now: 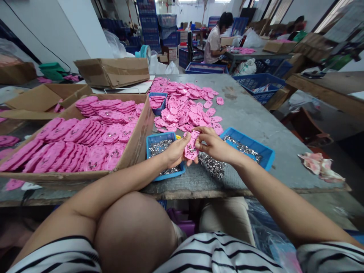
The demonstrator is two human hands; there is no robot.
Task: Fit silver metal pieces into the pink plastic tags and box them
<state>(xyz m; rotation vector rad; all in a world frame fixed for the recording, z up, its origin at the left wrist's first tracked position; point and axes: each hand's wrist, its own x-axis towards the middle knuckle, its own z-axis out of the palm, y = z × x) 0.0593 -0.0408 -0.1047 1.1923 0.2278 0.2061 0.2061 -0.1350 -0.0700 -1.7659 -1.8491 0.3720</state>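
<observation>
A pink flat plastic piece [191, 148] with a metal fitting is held between both hands above the table's front edge. My left hand [176, 151] grips its left side, fingers closed round it. On the piece's upper right edge my right hand [214, 145] pinches it. Under the left hand stands a blue tray [150, 141] of small silver metal parts. A loose heap of the same metal parts [212, 165] lies under the right hand, beside another blue tray [264, 154].
A cardboard box [136, 144] at the left holds rows of stacked pink pieces. A loose pile of pink pieces [187, 106] and a small blue tray [159, 101] lie further back on the grey table [256, 117]. Another person sits at a far table [214, 41]. Crumpled paper [320, 166] lies at the right.
</observation>
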